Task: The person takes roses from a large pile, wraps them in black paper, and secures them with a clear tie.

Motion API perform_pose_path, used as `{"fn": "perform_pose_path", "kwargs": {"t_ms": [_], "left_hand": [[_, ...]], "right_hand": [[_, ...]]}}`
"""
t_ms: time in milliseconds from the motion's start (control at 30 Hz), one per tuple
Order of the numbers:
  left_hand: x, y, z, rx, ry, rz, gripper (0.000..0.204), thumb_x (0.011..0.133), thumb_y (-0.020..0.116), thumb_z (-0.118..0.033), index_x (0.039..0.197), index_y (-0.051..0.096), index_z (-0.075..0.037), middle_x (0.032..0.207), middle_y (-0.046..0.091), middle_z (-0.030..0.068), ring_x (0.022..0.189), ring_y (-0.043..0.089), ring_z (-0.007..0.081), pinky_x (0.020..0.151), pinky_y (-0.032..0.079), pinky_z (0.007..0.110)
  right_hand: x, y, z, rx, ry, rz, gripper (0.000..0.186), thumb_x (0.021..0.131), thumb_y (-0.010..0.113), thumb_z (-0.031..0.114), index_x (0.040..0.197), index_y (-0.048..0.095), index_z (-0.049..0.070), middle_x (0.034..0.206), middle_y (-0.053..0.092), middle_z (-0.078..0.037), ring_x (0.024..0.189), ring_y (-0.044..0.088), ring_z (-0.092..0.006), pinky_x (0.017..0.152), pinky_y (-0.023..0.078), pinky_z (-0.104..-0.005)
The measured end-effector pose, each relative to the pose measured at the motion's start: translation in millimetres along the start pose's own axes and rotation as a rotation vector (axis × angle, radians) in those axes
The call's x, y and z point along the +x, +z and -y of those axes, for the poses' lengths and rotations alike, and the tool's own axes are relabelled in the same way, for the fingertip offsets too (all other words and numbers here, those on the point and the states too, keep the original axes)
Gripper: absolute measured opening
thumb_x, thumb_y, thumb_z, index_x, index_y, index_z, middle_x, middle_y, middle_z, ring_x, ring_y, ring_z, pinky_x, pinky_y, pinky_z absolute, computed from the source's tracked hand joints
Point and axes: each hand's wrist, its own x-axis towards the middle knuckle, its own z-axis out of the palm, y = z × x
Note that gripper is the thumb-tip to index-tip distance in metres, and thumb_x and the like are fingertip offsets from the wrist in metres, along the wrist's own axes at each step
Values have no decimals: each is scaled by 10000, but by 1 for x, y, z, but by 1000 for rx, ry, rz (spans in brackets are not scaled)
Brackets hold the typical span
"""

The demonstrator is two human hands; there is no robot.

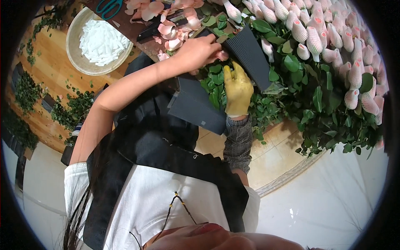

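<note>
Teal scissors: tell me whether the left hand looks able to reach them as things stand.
Probably yes: loose pink petals lie between the left hand and the teal scissors, but nothing tall seems to block the way.

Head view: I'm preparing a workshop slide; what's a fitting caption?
Bare left fingers and yellow-gloved right fingers among green leaves, near netted pink flower buds.

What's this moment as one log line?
left hand: bare, near dark ribbed board; right hand: yellow-gloved, near green leaves; picture right: netted pink buds; hold: unclear
</note>
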Motion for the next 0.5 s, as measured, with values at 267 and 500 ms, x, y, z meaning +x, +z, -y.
{"fn": "perform_pose_path", "kwargs": {"t_ms": [267, 500], "left_hand": [[1, -3, -8, -255, 113, -89, 300, 826, 779, -289, 1025, 700, -78, 940, 642, 82, 911, 668, 295, 782, 566, 411], [-2, -31, -47, -576, 57, 88, 380, 813, 838, -202, 1078, 612, -51, 954, 674, 76, 832, 661, 237, 758, 550, 367]], "right_hand": [[-20, -16, 3, 237, 211, 80, 326, 987, 628, 263, 1265, 683, 102, 881, 730, -160, 795, 704, -349, 723, 553, -440], [-28, -6, -3, 498, 285, 78, 408, 879, 700, 104, 1261, 654, -34, 1091, 720, -262, 976, 719, -398, 849, 569, -423]]}}
